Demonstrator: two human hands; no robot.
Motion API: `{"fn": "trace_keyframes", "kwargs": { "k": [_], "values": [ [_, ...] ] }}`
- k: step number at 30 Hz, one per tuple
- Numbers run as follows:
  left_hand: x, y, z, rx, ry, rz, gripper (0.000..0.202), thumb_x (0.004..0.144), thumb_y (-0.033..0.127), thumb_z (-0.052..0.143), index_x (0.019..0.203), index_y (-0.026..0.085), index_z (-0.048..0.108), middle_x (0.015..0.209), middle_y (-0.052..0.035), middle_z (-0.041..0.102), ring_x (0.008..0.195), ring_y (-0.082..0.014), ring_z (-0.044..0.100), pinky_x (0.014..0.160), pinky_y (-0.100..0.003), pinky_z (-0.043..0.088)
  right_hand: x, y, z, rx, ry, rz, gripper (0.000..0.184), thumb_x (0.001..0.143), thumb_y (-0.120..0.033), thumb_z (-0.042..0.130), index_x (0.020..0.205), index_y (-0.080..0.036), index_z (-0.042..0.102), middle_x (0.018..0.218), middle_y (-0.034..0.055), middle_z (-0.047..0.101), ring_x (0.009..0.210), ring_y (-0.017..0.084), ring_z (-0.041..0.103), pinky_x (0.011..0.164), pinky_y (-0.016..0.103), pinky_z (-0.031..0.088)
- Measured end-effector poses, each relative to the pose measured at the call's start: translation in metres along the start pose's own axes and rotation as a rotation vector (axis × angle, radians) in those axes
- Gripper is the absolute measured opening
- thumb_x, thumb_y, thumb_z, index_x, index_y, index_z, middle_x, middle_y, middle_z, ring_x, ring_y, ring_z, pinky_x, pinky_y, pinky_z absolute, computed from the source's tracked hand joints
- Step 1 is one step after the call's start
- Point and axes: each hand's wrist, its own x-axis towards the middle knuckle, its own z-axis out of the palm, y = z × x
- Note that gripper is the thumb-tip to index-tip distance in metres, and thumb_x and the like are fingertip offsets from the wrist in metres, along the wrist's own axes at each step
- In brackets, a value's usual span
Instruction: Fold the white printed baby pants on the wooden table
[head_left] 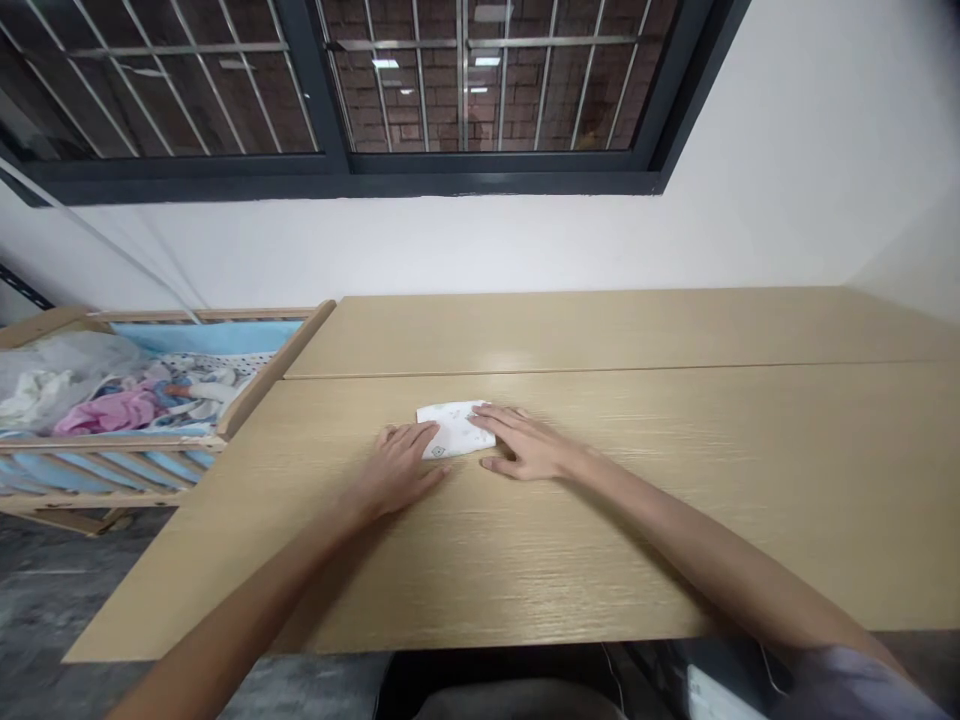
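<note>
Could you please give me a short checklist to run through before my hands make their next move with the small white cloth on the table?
1. The folded white cloth lies flat on the table: ok.
2. The left hand lies open on the cloth's left edge: ok.
3. The right hand lies open on its right edge: ok.
4. The cloth sits well in from the table's edges: ok.
5. The folds line up evenly: cannot tell, since the hands cover part of it.
6. The crib with clothes stands apart from both hands: ok.
</note>
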Motion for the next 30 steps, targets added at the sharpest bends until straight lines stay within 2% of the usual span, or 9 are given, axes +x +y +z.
{"fn": "trace_keyframes", "kwargs": {
  "k": [3, 8, 11, 14, 17, 20, 22, 26, 30],
  "values": [
    [0.013, -0.001, 0.005, 0.003, 0.036, -0.041, 0.054, 0.092, 0.049, 0.059, 0.134, 0.015, 0.056, 0.137, -0.0173, 0.063, 0.126, -0.0337, 0.057, 0.107, -0.05, 0.036, 0.006, 0.001, 0.014, -0.006, 0.037, 0.036, 0.065, 0.095, -0.034, 0.052, 0.155, -0.017, 0.033, 0.16, 0.0179, 0.035, 0.145, 0.033, 0.035, 0.114, 0.054, 0.031],
    [0.027, -0.004, 0.01, -0.048, 0.095, -0.109, 0.031, 0.087, 0.026, 0.058, 0.116, 0.021, 0.067, 0.128, -0.0122, 0.069, 0.117, -0.0296, 0.063, 0.105, -0.047, 0.036, 0.025, 0.006, 0.029, 0.036, 0.23, 0.095, 0.048, 0.087, -0.017, 0.048, 0.134, -0.017, 0.051, 0.132, 0.0154, 0.06, 0.123, 0.03, 0.052, 0.107, 0.052, 0.033],
    [0.029, 0.001, -0.001, -0.065, 0.128, -0.145, 0.029, 0.091, 0.024, 0.049, 0.113, 0.02, 0.067, 0.121, -0.011, 0.071, 0.113, -0.0278, 0.063, 0.1, -0.045, 0.04, 0.039, 0.005, 0.019, 0.206, 0.347, 0.187, 0.037, 0.087, -0.022, 0.052, 0.124, -0.018, 0.052, 0.119, 0.0125, 0.065, 0.112, 0.029, 0.056, 0.104, 0.052, 0.035],
    [0.024, 0.014, -0.027, -0.214, 0.15, -0.223, 0.032, 0.096, 0.035, 0.041, 0.1, 0.018, 0.068, 0.104, -0.01, 0.071, 0.102, -0.0262, 0.064, 0.09, -0.04, 0.046, 0.05, -0.002, -0.009, 0.552, 0.416, 0.231, 0.04, 0.089, -0.03, 0.057, 0.126, -0.019, 0.047, 0.106, 0.0081, 0.065, 0.096, 0.024, 0.061, 0.087, 0.04, 0.046],
    [0.014, 0.028, -0.052, -0.564, 0.099, -0.351, 0.035, 0.092, 0.047, 0.047, 0.099, 0.017, 0.064, 0.088, -0.0058, 0.069, 0.082, -0.0223, 0.065, 0.073, -0.034, 0.049, 0.058, -0.01, -0.041, 0.823, 0.291, 0.198, 0.048, 0.089, -0.039, 0.064, 0.129, -0.021, 0.045, 0.089, 0.0007, 0.062, 0.076, 0.017, 0.06, 0.067, 0.029, 0.046],
    [0.006, 0.033, -0.054, -0.795, 0.035, -0.445, 0.045, 0.085, 0.051, 0.06, 0.114, 0.016, 0.058, 0.083, -0.0029, 0.071, 0.073, -0.0207, 0.066, 0.064, -0.031, 0.049, 0.065, -0.009, -0.055, 0.861, 0.156, 0.233, 0.056, 0.083, -0.043, 0.075, 0.128, -0.023, 0.05, 0.088, -0.0005, 0.062, 0.074, 0.015, 0.059, 0.063, 0.025, 0.045],
    [0.005, 0.029, -0.042, -0.794, 0.009, -0.494, 0.05, 0.084, 0.049, 0.063, 0.119, 0.016, 0.054, 0.08, -0.0021, 0.071, 0.071, -0.0207, 0.066, 0.063, -0.03, 0.048, 0.073, -0.001, -0.05, 0.836, 0.109, 0.297, 0.057, 0.078, -0.04, 0.081, 0.124, -0.021, 0.054, 0.091, 0.0009, 0.063, 0.076, 0.014, 0.06, 0.063, 0.024, 0.047],
    [0.015, 0.016, -0.009, -0.567, -0.069, -0.57, 0.044, 0.087, 0.042, 0.06, 0.121, 0.015, 0.051, 0.077, -0.0012, 0.071, 0.074, -0.0211, 0.068, 0.065, -0.029, 0.048, 0.092, 0.02, -0.018, 0.773, 0.032, 0.409, 0.044, 0.078, -0.029, 0.082, 0.113, -0.016, 0.059, 0.089, 0.0022, 0.065, 0.071, 0.013, 0.061, 0.06, 0.022, 0.047],
    [0.018, 0.018, -0.002, -0.428, -0.092, -0.587, 0.03, 0.09, 0.037, 0.056, 0.113, 0.017, 0.057, 0.083, -0.0051, 0.071, 0.084, -0.0255, 0.069, 0.072, -0.033, 0.048, 0.104, 0.028, 0.005, 0.632, -0.004, 0.436, 0.034, 0.087, -0.029, 0.073, 0.116, -0.014, 0.06, 0.097, 0.0082, 0.07, 0.073, 0.016, 0.065, 0.063, 0.026, 0.052]
  ]
}}
